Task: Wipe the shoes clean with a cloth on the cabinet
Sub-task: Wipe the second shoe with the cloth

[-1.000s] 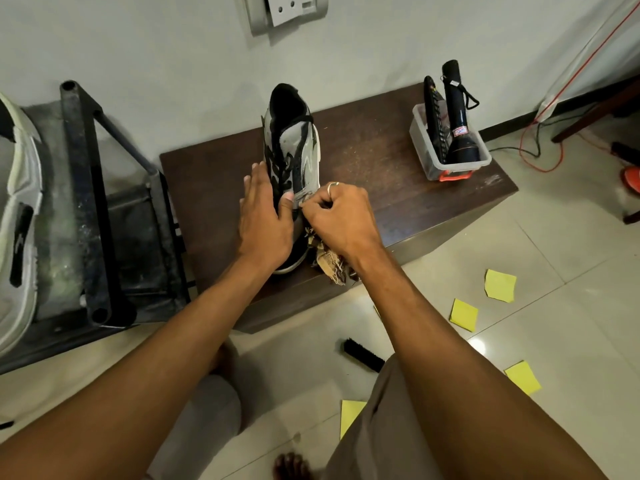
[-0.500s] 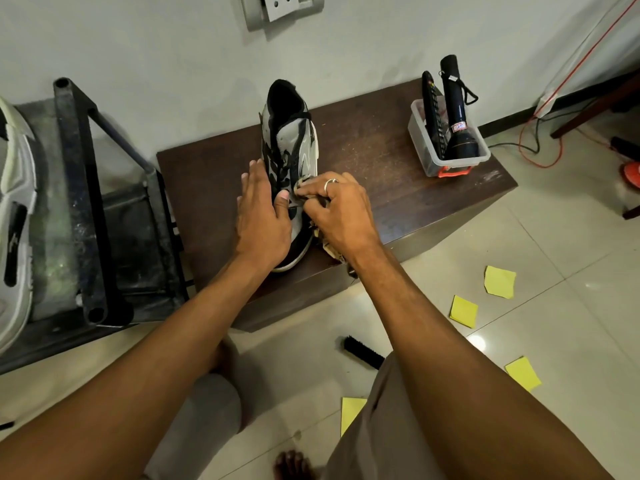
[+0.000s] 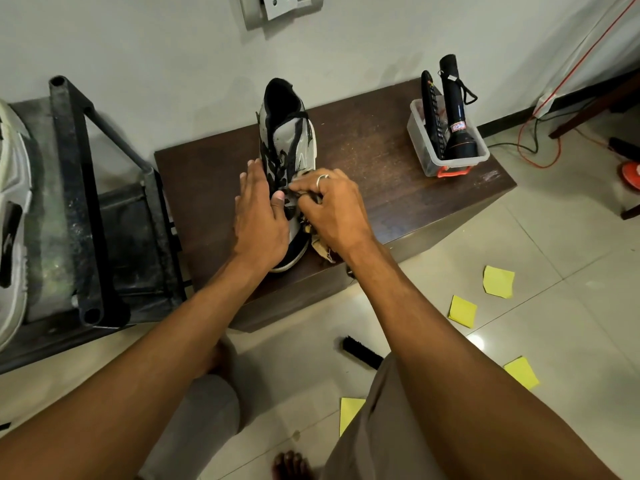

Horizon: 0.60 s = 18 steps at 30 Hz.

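While the shoe (image 3: pixel 287 140) stood on the dark wooden cabinet (image 3: pixel 374 188), toe toward the person and heel opening toward the wall, both hands were on its front half. Noted the left hand (image 3: pixel 259 223) with fingers straight and together, laid flat along the shoe's left side, thumb across the black laces. Noted the right hand (image 3: pixel 332 213) with fingers curled tight on a bunched tan cloth (image 3: pixel 320 245), knuckles against the shoe's right side beside the laces; the cloth's loose end lay on the cabinet top just right of the toe. Silver ring (image 3: pixel 321 180) on one right finger. Shoe grey-white with black trim; side markings too blurred to read as a brand. Well right of the shoe, a clear plastic tub (image 3: pixel 420 147) held a black torch (image 3: pixel 455 112) and a remote (image 3: pixel 431 109) standing on end. Torch carried a small red-and-white label (image 3: pixel 457 126), writing too small to read. On the floor, nearer than the shoe: a black brush (image 3: pixel 362 352) and yellow paper squares (image 3: pixel 498 282). Left of the shoe, a dusty black metal frame (image 3: pixel 76 188).
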{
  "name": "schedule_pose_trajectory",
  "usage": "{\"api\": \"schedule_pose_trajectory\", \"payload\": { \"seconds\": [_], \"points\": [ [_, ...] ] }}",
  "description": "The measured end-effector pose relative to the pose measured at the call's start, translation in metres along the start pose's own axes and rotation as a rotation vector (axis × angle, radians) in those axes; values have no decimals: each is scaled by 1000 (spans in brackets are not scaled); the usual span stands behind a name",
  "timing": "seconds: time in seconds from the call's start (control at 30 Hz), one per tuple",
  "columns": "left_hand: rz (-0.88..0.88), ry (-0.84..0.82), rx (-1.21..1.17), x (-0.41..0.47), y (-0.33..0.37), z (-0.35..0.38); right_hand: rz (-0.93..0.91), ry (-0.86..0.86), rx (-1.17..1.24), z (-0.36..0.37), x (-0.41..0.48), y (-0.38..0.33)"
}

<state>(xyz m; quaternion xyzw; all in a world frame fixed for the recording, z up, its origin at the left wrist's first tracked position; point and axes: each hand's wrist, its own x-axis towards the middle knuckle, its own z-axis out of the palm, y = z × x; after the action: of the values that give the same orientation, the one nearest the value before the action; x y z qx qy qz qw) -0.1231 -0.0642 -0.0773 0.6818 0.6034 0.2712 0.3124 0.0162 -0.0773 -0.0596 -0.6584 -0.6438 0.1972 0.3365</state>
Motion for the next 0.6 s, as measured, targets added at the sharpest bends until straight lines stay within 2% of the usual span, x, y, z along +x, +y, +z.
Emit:
{"api": "schedule_pose_trajectory", "payload": {
  "seconds": [0.07, 0.33, 0.43, 0.6],
  "points": [
    [2, 0, 0, 0, 0, 0, -12, -22, 67, -2, -2, -2],
    [12, 7, -3, 0, -1, 1, 145, 92, 226, -5, 0, 3],
    [12, 10, -3, 1, -1, 1, 170, 81, 172, -7, 1, 4],
    [10, 15, -1, 0, -1, 2, 62, -17, 87, -6, 0, -2]
  ]
}}
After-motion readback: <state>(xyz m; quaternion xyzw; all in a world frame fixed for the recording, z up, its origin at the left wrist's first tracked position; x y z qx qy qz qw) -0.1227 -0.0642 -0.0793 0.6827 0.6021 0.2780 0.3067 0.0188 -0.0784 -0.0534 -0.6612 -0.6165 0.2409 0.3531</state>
